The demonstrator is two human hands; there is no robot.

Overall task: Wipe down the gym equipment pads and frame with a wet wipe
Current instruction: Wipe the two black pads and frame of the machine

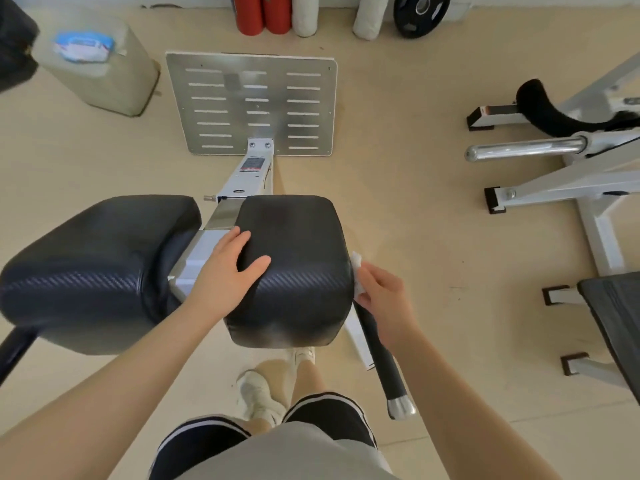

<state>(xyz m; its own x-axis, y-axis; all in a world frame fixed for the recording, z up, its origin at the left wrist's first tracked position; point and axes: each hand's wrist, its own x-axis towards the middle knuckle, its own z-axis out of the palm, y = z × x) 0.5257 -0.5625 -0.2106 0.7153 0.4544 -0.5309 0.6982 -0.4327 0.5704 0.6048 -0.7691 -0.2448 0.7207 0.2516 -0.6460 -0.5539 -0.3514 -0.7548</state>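
head | left hand (225, 271) flat on right pad (294, 258) | right hand (384, 299) pinches wet wipe (357, 275) | frame label (252, 164) unreadable

right pad (291, 268): black, textured, rounded block, level on white frame (207, 251) | left pad (90, 271): same, just left of frame | wet wipe (357, 274): white, crumpled, against right pad's right side

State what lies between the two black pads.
In the head view, the white frame runs through the gap between the left pad and the right pad. The left hand rests across it onto the right pad.
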